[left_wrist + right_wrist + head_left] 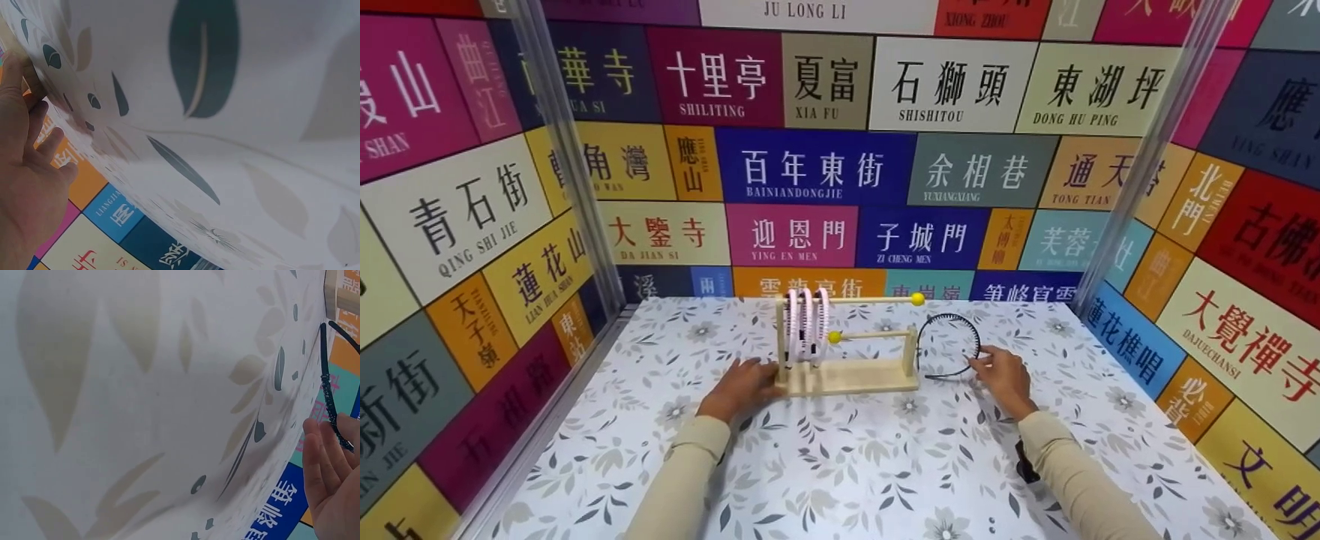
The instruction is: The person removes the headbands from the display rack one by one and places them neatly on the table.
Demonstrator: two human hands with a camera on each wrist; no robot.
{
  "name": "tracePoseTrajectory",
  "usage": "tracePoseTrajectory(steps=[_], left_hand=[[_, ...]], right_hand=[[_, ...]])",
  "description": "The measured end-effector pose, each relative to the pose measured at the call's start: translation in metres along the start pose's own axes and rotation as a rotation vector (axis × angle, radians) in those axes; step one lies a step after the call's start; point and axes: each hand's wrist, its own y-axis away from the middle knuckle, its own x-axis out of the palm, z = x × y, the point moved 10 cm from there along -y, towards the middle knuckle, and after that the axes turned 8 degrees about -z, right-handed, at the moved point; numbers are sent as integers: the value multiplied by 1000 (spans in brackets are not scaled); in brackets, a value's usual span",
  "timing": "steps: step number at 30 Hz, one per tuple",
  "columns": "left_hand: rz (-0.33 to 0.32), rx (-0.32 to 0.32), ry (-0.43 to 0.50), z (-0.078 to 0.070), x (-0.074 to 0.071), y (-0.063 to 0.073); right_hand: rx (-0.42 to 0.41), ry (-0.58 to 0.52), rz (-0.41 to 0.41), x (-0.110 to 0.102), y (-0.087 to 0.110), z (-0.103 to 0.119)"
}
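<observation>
A black toothed headband point(949, 316) is pinched between the thumb and fingers of my right hand point(1003, 375), just right of a wooden rack. In the right wrist view, the headband point(324, 354) reaches from the fingers toward the wood. The wooden rack point(855, 384) has an upper and a lower rod, each tipped with a yellow ball. Several pale pink headbands point(808, 315) hang at the left of the upper rod. My left hand point(744, 388) holds the left end of the rack's base. The left wrist view shows its other fingers loosely bent.
A white cloth with grey leaf and flower patterns covers the table point(840, 480). Walls of coloured signs point(814, 166) rise behind and on both sides. Clear corner posts point(1132, 165) stand at the back corners.
</observation>
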Motion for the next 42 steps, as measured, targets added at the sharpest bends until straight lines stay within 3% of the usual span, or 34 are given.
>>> tracePoseTrajectory(steps=[10,18,23,30,42], left_hand=[[-1,-11,27,1,0,2],[-63,104,24,-10,-8,6],[-52,67,23,-5,-6,6],[-17,-8,22,1,-1,3],[-24,14,13,0,-3,4]], right_hand=[[47,-22,-44,7,0,-13],[146,-61,3,16,1,-27],[200,-39,31,20,-2,-31],[201,-27,41,21,-1,-33],[135,-14,-11,19,-6,-31]])
